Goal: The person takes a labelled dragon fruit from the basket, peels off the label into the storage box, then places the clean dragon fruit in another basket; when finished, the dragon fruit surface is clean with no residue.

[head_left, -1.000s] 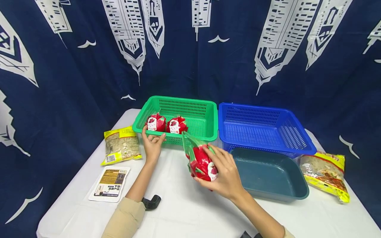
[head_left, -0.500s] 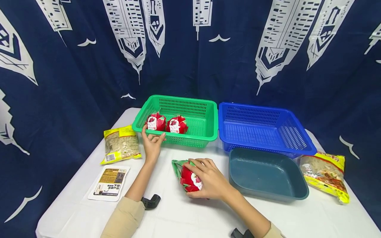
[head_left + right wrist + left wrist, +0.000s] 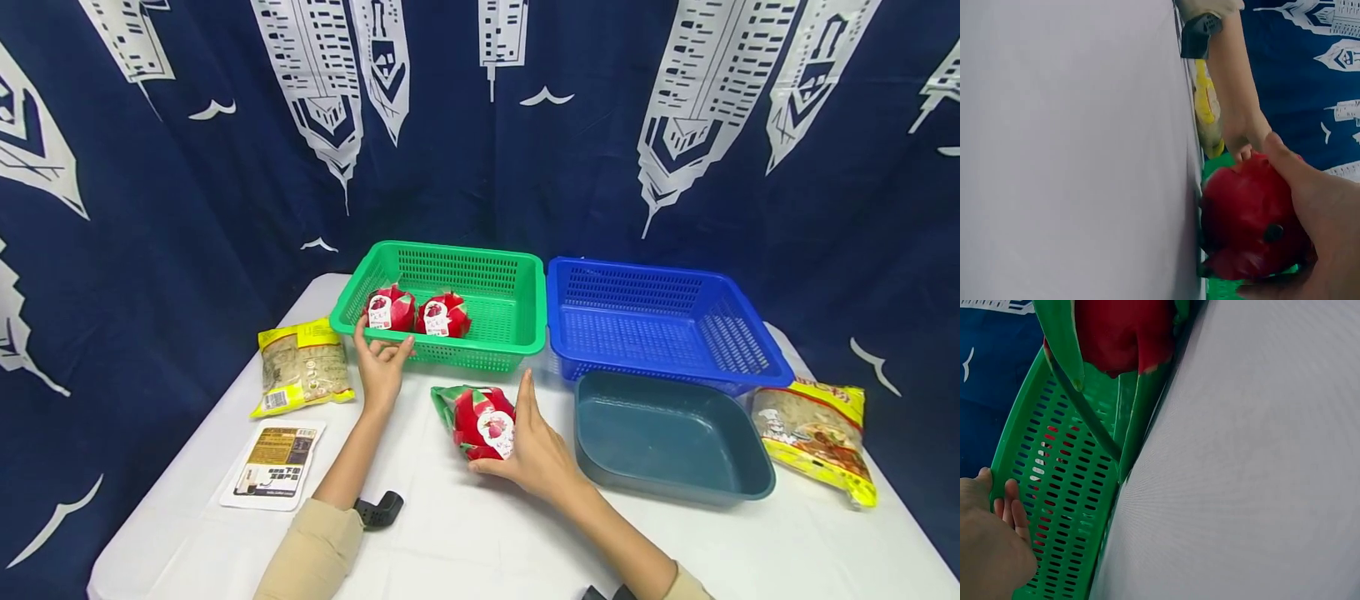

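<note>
One dragon fruit (image 3: 472,421) on the white table (image 3: 435,542), lying on its side, green leaf tips to the left, white label facing up and right. The right hand (image 3: 542,446) stands just at its right side, fingers straight and spread from the thumb, gripping nothing; the thumb lies along the lower edge of the fruit. Contact between fingers and fruit: cannot tell. Left hand (image 3: 381,371) pinches the front-left rim of the green basket (image 3: 502,312).

Change: 1.0 s ago the fruit was held up off the table in the right hand; 0.5 s ago it was down, with fingers over its top. Now those fingers are off the top and the label shows whole. Left hand: same place throughout.

Count: dragon fruits, 3 (one on the table, two inside the green basket: left fruit (image 3: 403,310) and right fruit (image 3: 457,315), side by side near the front wall). Baskets, 2: green, and beside it the blue basket (image 3: 637,329). Dark teal tub (image 3: 675,433), 1, in front of the blue. Yellow bags, 2: left bag (image 3: 303,367), right bag (image 3: 817,442). Flat white packet (image 3: 274,464), 1, near the left bag. Patterned navy curtain (image 3: 480,183), behind all.
</note>
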The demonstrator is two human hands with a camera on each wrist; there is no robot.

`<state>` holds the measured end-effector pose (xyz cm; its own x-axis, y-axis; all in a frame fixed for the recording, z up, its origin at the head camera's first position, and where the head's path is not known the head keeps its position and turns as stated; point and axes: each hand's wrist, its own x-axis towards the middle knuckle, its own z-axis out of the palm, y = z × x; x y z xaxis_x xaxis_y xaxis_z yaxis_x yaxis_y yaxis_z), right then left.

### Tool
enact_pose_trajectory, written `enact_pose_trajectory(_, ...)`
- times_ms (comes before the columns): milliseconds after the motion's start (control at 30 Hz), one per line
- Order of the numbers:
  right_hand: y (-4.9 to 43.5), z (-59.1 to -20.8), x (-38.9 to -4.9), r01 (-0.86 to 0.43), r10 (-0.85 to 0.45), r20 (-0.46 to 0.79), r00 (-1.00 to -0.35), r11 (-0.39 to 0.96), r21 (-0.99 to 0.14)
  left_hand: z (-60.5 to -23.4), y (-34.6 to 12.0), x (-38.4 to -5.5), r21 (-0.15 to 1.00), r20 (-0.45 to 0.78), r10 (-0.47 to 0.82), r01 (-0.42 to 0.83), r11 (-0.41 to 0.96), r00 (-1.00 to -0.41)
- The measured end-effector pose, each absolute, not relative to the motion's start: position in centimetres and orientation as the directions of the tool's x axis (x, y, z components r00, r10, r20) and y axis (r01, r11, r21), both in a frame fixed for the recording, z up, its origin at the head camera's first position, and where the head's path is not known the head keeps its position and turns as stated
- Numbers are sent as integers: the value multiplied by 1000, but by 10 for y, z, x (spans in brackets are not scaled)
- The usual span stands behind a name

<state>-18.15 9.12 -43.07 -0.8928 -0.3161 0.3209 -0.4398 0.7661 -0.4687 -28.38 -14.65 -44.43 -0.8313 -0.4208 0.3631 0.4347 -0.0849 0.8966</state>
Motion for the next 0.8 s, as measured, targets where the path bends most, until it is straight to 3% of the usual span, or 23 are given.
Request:
enact_pose_trajectory(167, 92, -441, -178, -399, -256, 317, -913, 712, -578, -443, -147, -283, 905, 354, -415, 419, -76, -838)
enact_pose_trajectory(367, 99, -459, -181, -488, -248, 438, -864, 624, -610, -433, -145, -273, 935, 283, -405, 344, -85, -869)
enact_pose_trajectory(500, 103, -469, -188, -562, -255, 512, -820, 527, -637, -421, -139, -260, 953, 271, -426, 302, -4, -863)
enact_pose_trajectory(667, 106, -473, -197, -582, -274, 516, -811, 453, -675, -404, -134, -245, 889, 447, -458, 436, 139, -768)
enact_pose_trajectory(733, 106, -473, -202, -564, -291, 484, -825, 408, -718, -395, -131, -241, 836, 546, -374, 515, 188, -750)
enact_pose_trajectory(800, 106, -472, -206, -537, -320, 442, -838, 336, -774, -388, -129, -237, 789, 612, -192, 577, 212, -767)
